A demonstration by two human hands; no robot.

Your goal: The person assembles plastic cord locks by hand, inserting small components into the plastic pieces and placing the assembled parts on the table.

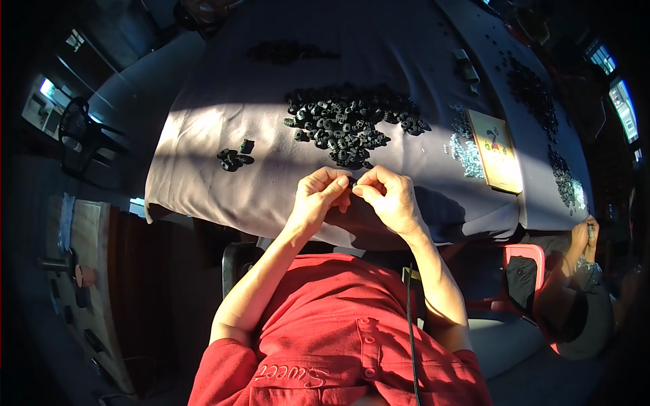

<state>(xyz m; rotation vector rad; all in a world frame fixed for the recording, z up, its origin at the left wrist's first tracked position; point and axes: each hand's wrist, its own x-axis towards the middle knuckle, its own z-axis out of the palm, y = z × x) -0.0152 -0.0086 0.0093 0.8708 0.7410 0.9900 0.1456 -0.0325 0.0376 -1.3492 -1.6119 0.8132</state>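
My left hand [317, 196] and my right hand [391, 199] meet at the near edge of the cloth-covered table. Their thumbs and fingertips are pinched together around a small black part [352, 182], mostly hidden by the fingers. Just beyond them lies a large pile of small black ring-like parts [338, 122], some showing a hole in the middle. A smaller cluster of black parts [231, 160] sits to the left, apart from the pile.
Right of the pile lie small shiny pieces [467, 155] and a yellowish booklet or box [497, 152]. More dark parts [531, 91] are spread at the far right. A co-worker's hands [588, 237] are at the right table edge. A black chair [84, 132] stands left.
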